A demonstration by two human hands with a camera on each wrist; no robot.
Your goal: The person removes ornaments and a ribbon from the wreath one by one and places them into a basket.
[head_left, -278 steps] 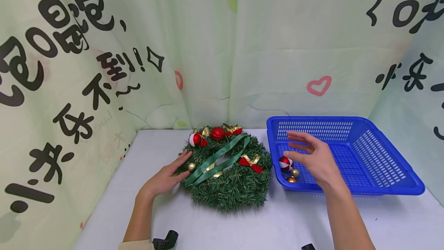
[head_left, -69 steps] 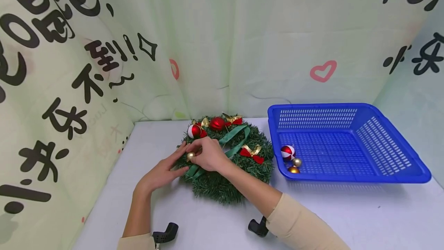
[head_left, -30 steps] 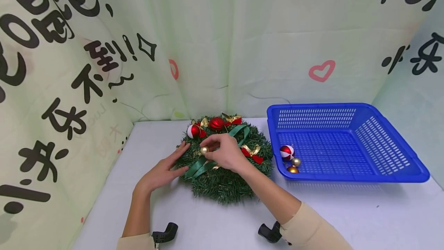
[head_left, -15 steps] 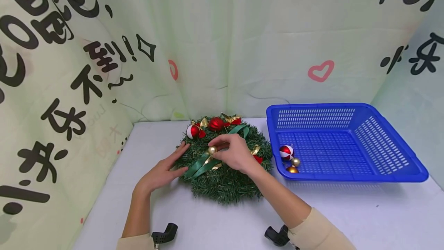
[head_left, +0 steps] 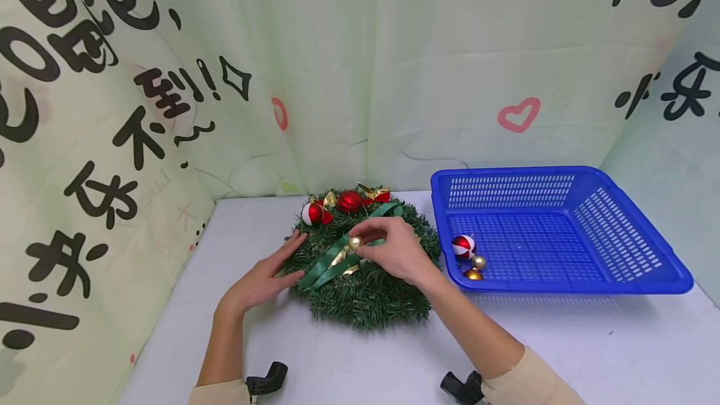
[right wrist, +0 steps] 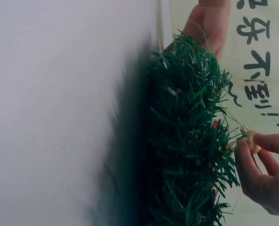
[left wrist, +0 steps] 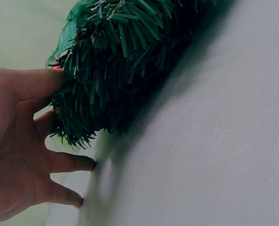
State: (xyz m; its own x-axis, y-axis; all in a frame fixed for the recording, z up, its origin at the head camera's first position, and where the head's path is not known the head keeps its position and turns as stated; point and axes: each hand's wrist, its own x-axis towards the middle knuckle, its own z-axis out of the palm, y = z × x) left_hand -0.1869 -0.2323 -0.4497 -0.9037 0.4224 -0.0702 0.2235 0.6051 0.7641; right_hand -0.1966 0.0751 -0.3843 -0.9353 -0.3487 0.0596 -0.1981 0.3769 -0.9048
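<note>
A green wreath (head_left: pixel 368 302) lies on the table, with a green ribbon (head_left: pixel 326 261) looped across its middle. My right hand (head_left: pixel 396 249) pinches a small gold bauble (head_left: pixel 355 242) between thumb and fingers, over the ribbon. In the right wrist view this bauble (right wrist: pixel 253 142) is just off the wreath's needles, and a thin thread runs from its cap towards the wreath. My left hand (head_left: pixel 261 283) rests against the wreath's left edge, fingers spread; the left wrist view shows its thumb (left wrist: pixel 40 84) at the needles. A red-and-white bauble (head_left: pixel 312 212) and a red bauble (head_left: pixel 350 201) sit at the wreath's back.
To the right stands a blue plastic basket (head_left: pixel 619 267). Inside its left end lie a red-and-white bauble (head_left: pixel 464 246), a small pale gold bauble (head_left: pixel 479 262) and an orange-gold bauble (head_left: pixel 474 274). A printed curtain (head_left: pixel 450 80) hangs behind and at both sides of the table (head_left: pixel 337 367).
My right hand came from the basket to the wreath's left side, took hold of the gold bauble there and has drawn it rightward over the ribbon. The left hand has stayed at the wreath's edge.
</note>
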